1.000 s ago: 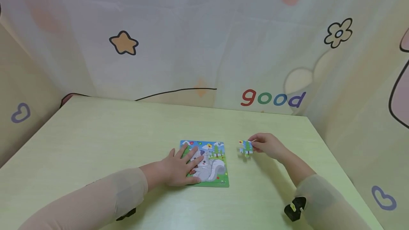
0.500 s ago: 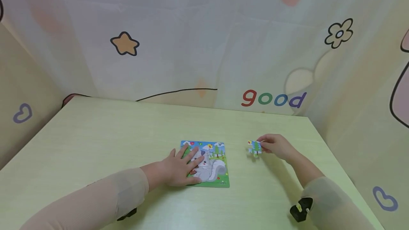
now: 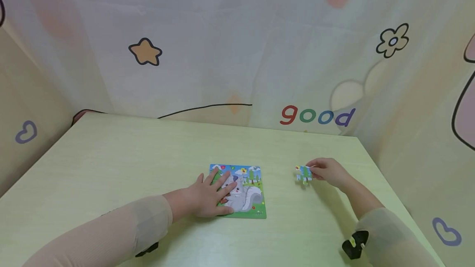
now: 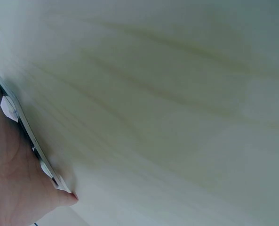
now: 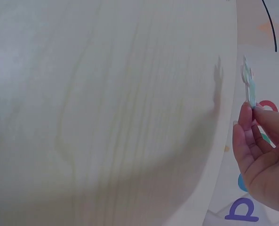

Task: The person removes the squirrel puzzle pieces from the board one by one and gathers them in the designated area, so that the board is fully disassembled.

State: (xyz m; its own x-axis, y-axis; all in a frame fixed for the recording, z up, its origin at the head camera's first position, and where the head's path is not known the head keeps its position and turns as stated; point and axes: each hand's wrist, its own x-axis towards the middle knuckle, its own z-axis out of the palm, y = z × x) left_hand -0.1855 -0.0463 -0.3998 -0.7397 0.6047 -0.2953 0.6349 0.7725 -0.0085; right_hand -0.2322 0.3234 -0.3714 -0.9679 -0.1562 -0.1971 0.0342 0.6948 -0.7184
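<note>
A square picture puzzle [image 3: 243,199] showing a grey squirrel lies flat near the middle of the table. My left hand [image 3: 209,196] rests on its left part with fingers spread, hiding some of the picture. To the right of it, my right hand [image 3: 328,171] pinches a puzzle piece [image 3: 305,174] by its right edge, between thumb and fingers. Green trees and blue sky are printed on the piece. Seen edge-on in the right wrist view, the piece [image 5: 249,87] stands up from the fingertips, raised over the table.
The pale wood-grain table [image 3: 148,151] reaches back to a printed cloth wall [image 3: 208,61] with a star, a flower and the word "good". Cloth also hangs at the left and right sides. A small black device [image 3: 355,244] sits at the right sleeve.
My right hand has moved to the right with the puzzle piece, away from the puzzle. The left hand has stayed on the puzzle.
</note>
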